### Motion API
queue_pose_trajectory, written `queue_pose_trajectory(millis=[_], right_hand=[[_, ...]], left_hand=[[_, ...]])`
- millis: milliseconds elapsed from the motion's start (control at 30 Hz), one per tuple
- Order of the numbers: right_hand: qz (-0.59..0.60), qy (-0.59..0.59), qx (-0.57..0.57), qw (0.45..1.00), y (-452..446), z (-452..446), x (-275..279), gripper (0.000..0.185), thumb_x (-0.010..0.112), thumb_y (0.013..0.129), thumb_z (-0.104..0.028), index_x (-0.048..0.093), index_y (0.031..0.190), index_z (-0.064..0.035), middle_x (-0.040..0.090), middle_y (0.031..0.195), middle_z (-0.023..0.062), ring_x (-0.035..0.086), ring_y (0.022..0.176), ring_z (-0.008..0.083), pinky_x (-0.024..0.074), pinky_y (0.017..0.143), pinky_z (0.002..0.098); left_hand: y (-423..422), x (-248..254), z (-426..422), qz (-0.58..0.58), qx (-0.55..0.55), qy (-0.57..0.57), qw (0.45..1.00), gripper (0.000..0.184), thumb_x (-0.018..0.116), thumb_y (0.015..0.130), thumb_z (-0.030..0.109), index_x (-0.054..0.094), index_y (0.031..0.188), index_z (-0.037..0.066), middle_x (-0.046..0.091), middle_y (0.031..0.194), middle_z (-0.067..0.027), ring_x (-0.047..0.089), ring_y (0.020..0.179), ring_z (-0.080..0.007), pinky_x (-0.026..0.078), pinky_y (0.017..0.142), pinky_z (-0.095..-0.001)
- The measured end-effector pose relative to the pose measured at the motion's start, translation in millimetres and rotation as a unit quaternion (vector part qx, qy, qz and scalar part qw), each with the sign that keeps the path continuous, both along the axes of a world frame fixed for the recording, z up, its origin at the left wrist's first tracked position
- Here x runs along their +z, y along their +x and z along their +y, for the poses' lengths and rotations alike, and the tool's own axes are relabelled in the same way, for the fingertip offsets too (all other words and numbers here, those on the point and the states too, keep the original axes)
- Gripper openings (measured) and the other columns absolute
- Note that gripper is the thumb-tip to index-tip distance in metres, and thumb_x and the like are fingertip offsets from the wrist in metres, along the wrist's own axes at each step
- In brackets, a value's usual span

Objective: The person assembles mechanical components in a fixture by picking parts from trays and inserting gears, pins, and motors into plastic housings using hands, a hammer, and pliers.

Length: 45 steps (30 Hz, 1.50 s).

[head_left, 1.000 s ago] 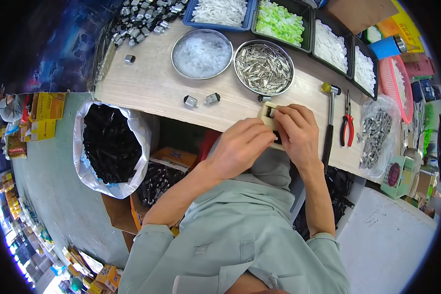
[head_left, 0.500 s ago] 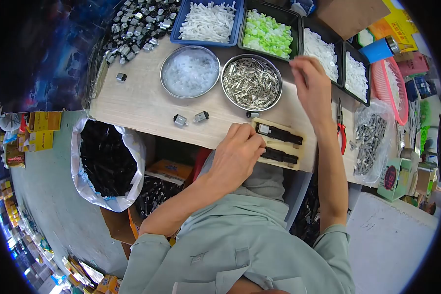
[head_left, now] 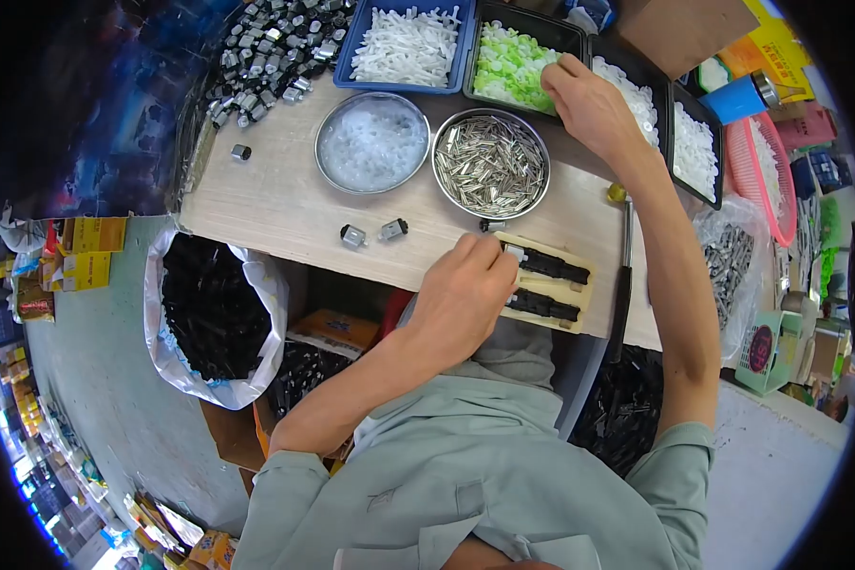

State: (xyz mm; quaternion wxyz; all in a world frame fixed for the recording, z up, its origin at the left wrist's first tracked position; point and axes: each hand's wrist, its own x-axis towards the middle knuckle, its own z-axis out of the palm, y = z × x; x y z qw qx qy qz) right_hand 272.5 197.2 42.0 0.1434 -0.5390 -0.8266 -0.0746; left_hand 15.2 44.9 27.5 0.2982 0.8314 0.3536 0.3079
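Right hand (head_left: 589,103) has moved from fixture (head_left: 552,287) to green parts (head_left: 511,62), upper centre; left hand (head_left: 461,294) stays at fixture. Both curled; hold unclear.

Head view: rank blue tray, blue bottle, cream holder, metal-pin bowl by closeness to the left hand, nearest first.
From the left hand:
1. Cream holder: at the fingertips, to the right.
2. Metal-pin bowl: just beyond the hand.
3. Blue tray: farther back, slightly left.
4. Blue bottle: far right, toward the back.
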Motion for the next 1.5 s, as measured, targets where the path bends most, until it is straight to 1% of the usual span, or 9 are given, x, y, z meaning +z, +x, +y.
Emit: queue_pose_trajectory(millis=[200,267,400,500,633,967,1167,1367,1500], right_hand=[[0.298,0.001,-0.016,0.955,-12,-62,-10,0.011,0.066,0.089,-0.002,0.060,0.098,-0.0024,0.066,0.090,0.0141,0.066,0.077,0.0292,0.0528,0.070,0.0371],[0.320,0.019,-0.026,0.947,-21,-95,-6,0.011,0.066,0.088,0.000,0.060,0.097,-0.0017,0.066,0.088,0.0124,0.064,0.075,0.0247,0.0518,0.071,0.0336],[0.377,0.015,-0.100,0.921,-28,-158,-8,0.007,0.066,0.089,0.001,0.060,0.093,0.0004,0.063,0.084,0.0075,0.059,0.073,0.0176,0.0492,0.072,0.0283],[0.466,0.011,-0.120,0.877,-36,-191,-19,0.007,0.065,0.090,0.001,0.058,0.091,0.0010,0.063,0.085,0.0058,0.057,0.076,0.0153,0.0479,0.074,0.0272],[0.550,-0.011,-0.154,0.821,-48,-225,-24,0.005,0.063,0.090,0.005,0.060,0.094,0.0021,0.063,0.092,0.0097,0.057,0.085,0.0162,0.0464,0.080,0.0282],[0.625,-0.001,-0.157,0.764,-48,-259,-29,0.006,0.063,0.093,0.005,0.060,0.097,0.0025,0.062,0.098,0.0096,0.056,0.090,0.0157,0.0443,0.085,0.0271],[0.644,0.009,-0.165,0.747,-48,-268,-30,0.006,0.063,0.093,0.005,0.060,0.097,0.0018,0.062,0.098,0.0097,0.056,0.090,0.0151,0.0440,0.085,0.0266],[0.649,-0.001,-0.154,0.746,-53,-272,-32,0.006,0.062,0.095,0.005,0.060,0.099,0.0015,0.062,0.098,0.0076,0.055,0.086,0.0121,0.0435,0.080,0.0239],[0.708,-0.034,-0.162,0.687,-68,-263,-21,0.007,0.062,0.096,0.003,0.059,0.101,0.0003,0.061,0.098,0.0036,0.051,0.081,0.0050,0.0421,0.070,0.0195]], left_hand=[[24,-16,54,0.096,0.129,0.132,0.978,0.017,0.074,0.080,0.004,0.062,0.092,0.004,0.059,0.093,-0.0121,0.058,0.091,-0.0336,0.049,0.075,-0.0427],[29,-17,65,0.164,0.159,0.151,0.962,0.016,0.073,0.080,0.004,0.063,0.093,0.004,0.060,0.095,-0.0121,0.059,0.091,-0.0332,0.050,0.076,-0.0428],[29,-29,73,0.142,0.205,0.130,0.960,0.015,0.072,0.082,0.004,0.064,0.095,0.003,0.062,0.095,-0.0122,0.060,0.091,-0.0333,0.051,0.078,-0.0443],[27,-39,79,0.110,0.217,0.115,0.963,0.014,0.072,0.082,0.004,0.066,0.095,0.003,0.063,0.093,-0.0119,0.061,0.092,-0.0337,0.051,0.077,-0.0449],[31,-27,81,0.107,0.214,0.130,0.962,0.012,0.074,0.081,0.004,0.068,0.092,0.004,0.064,0.092,-0.0116,0.061,0.091,-0.0332,0.051,0.077,-0.0443],[39,-23,94,0.165,0.186,0.104,0.963,0.012,0.078,0.081,0.011,0.070,0.085,0.004,0.068,0.089,-0.0121,0.063,0.089,-0.0330,0.052,0.077,-0.0443],[26,-21,103,0.108,0.170,0.107,0.974,0.017,0.077,0.085,0.018,0.072,0.085,0.002,0.071,0.085,-0.0156,0.067,0.082,-0.0324,0.052,0.070,-0.0433],[23,-3,108,0.004,0.161,-0.077,0.984,0.022,0.074,0.090,0.019,0.074,0.093,-0.002,0.072,0.075,-0.0129,0.065,0.063,-0.0172,0.049,0.060,-0.0324],[23,-3,91,-0.054,0.139,-0.121,0.981,0.022,0.073,0.092,0.018,0.073,0.092,-0.004,0.069,0.073,-0.0078,0.059,0.066,-0.0099,0.048,0.060,-0.0287]])
